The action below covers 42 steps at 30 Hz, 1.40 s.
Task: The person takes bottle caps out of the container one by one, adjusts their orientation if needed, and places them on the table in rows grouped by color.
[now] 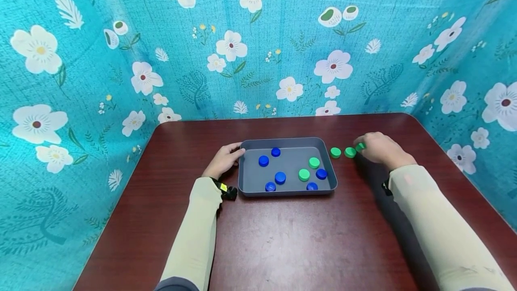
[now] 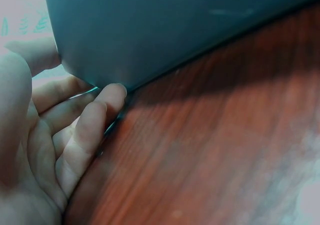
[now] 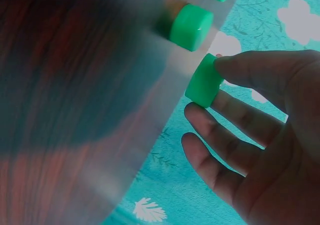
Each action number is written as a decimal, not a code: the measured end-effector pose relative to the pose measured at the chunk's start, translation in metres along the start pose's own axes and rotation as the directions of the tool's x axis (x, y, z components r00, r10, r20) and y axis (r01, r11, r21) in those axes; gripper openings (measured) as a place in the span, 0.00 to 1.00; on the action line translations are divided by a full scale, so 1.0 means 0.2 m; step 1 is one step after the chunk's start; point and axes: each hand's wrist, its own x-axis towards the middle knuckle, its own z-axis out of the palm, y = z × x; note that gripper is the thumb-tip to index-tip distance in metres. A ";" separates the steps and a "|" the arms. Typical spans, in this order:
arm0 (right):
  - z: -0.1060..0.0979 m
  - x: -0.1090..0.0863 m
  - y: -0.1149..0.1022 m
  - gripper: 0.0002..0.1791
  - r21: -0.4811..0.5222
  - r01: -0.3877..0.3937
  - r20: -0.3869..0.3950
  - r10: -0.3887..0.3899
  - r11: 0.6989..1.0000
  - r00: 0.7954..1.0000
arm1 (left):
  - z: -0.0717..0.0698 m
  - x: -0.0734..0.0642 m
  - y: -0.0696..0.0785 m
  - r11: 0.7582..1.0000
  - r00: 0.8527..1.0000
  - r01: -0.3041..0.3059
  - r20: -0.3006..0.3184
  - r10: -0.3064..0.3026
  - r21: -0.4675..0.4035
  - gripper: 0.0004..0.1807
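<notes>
Right fingers (image 3: 245, 116) — half-spread — round green cap (image 3: 203, 82) (left fingers (image 2: 86, 131) against tray (image 2: 145, 37))

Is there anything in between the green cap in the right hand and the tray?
Yes. Two round green caps stand on the reddish-brown table between the round green cap in the right hand and the rectangular grey tray.
</notes>
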 end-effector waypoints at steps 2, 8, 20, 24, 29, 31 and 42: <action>0.01 0.01 0.02 0.24 0.005 0.006 0.000 -0.006 1.000 1.000 | 0.00 0.00 0.00 1.000 1.000 0.003 0.000 -0.003 0.001 0.25; 0.01 0.00 0.06 0.22 0.010 0.016 -0.002 -0.016 1.000 1.000 | 0.01 0.00 0.01 1.000 1.000 0.016 0.011 -0.016 0.008 0.25; 0.05 0.04 0.12 0.21 -0.025 0.019 -0.014 -0.019 0.999 1.000 | 0.00 0.00 0.00 0.999 0.999 0.034 -0.008 -0.034 0.014 0.26; 0.05 0.04 0.13 0.20 -0.015 0.016 -0.015 -0.016 1.000 1.000 | 0.01 0.00 0.01 0.999 0.999 0.033 -0.010 -0.033 0.018 0.25; 0.06 0.03 0.14 0.20 -0.011 0.022 -0.026 -0.022 1.000 0.999 | 0.00 0.00 0.02 0.999 1.000 0.025 -0.015 -0.025 0.020 0.25; 0.06 0.03 0.14 0.20 -0.008 0.027 -0.030 -0.027 1.000 0.999 | 0.00 0.00 0.03 0.999 1.000 0.027 -0.015 -0.026 0.022 0.25; 0.08 0.05 0.17 0.19 0.010 0.030 -0.025 -0.029 1.000 0.999 | 0.01 0.00 0.01 0.999 0.999 0.031 -0.011 -0.031 0.027 0.26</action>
